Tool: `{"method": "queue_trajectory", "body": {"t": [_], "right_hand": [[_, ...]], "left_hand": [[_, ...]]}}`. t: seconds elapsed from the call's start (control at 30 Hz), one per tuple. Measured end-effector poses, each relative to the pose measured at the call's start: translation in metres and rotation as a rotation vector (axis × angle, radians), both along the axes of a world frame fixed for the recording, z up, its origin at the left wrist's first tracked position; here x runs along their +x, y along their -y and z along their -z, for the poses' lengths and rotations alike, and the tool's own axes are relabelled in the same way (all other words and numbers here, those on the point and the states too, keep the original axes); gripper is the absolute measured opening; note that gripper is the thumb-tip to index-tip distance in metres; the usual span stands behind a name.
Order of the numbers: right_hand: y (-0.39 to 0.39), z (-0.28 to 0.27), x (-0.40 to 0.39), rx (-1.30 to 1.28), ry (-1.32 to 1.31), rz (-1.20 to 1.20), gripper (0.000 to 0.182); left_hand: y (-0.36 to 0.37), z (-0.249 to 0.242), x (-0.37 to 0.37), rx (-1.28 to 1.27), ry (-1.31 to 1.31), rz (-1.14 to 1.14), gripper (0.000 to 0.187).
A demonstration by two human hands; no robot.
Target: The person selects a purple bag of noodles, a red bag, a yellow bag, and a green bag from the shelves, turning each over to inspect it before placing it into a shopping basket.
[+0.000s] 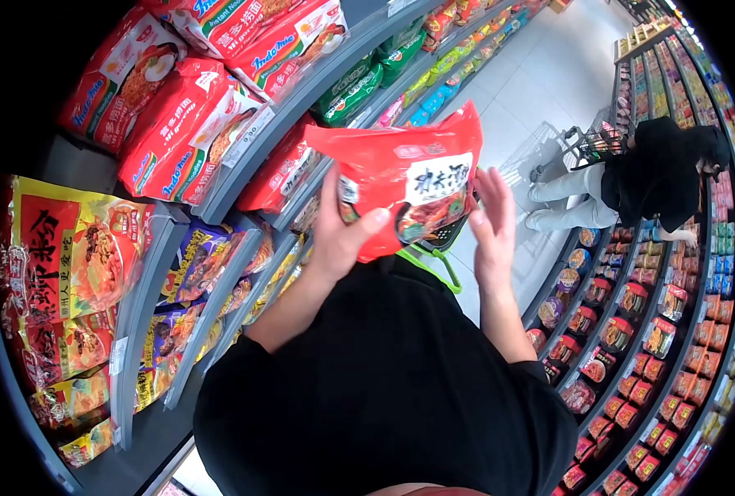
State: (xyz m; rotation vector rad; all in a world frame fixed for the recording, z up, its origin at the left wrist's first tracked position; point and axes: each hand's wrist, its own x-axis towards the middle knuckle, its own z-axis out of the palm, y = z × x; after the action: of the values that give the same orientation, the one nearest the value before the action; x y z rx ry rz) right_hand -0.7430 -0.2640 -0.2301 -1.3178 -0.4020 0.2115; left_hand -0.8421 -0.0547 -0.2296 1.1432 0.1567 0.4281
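Gripped mainly at one side by the left hand (337,238), the packet (390,175) could twist loose; the right hand (493,225) is open.

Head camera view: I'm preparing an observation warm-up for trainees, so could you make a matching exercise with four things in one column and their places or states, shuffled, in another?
1. Red bag
2. Right hand
3. Indomie packs
4. Other person

A. On the shelf at the upper left of the view
B. Standing beside a cart
C. Gripped by the left hand
D. Open, beside the item in the other hand

Right pairs: 1-C, 2-D, 3-A, 4-B
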Motion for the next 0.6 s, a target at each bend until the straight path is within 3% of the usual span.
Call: {"method": "queue_trajectory", "body": {"t": [0.07,0.13,0.17,0.2,0.27,0.3,0.4,0.43,0.6], "right_hand": [[-0.011,0.003,-0.006,0.016,0.073,-0.012,0.108],[-0.026,-0.007,-0.009,0.203,0.035,0.065,0.11],[-0.016,-0.002,-0.002,0.323,-0.186,0.068,0.1],[0.011,0.039,0.015,0.684,-0.083,-0.244,0.075],[0.036,0.052,0.029,0.752,-0.731,-0.307,0.057],[0.04,0.047,0.028,0.8,-0.839,-0.303,0.057],[0.03,0.032,0.014,0.915,-0.825,-0.33,0.057],[0.026,0.027,0.01,0.931,-0.821,-0.332,0.057],[0.016,0.013,0.002,0.973,-0.795,-0.331,0.057]], "left_hand": [[0.016,-0.019,0.006,0.325,0.042,0.002,0.103],[0.025,-0.04,-0.001,0.814,0.043,-0.006,0.114],[0.031,-0.051,-0.005,0.877,0.104,0.014,0.118],[0.035,-0.056,-0.006,0.942,0.224,0.009,0.108],[0.039,-0.071,-0.005,1.134,0.407,0.131,0.088],[0.046,-0.072,-0.005,1.236,0.518,0.079,0.074],[0.056,-0.062,-0.003,1.649,0.683,-0.154,0.039],[0.06,-0.065,-0.006,1.656,0.672,-0.184,0.026],[0.062,-0.061,-0.007,1.664,0.687,-0.14,0.026]]}}
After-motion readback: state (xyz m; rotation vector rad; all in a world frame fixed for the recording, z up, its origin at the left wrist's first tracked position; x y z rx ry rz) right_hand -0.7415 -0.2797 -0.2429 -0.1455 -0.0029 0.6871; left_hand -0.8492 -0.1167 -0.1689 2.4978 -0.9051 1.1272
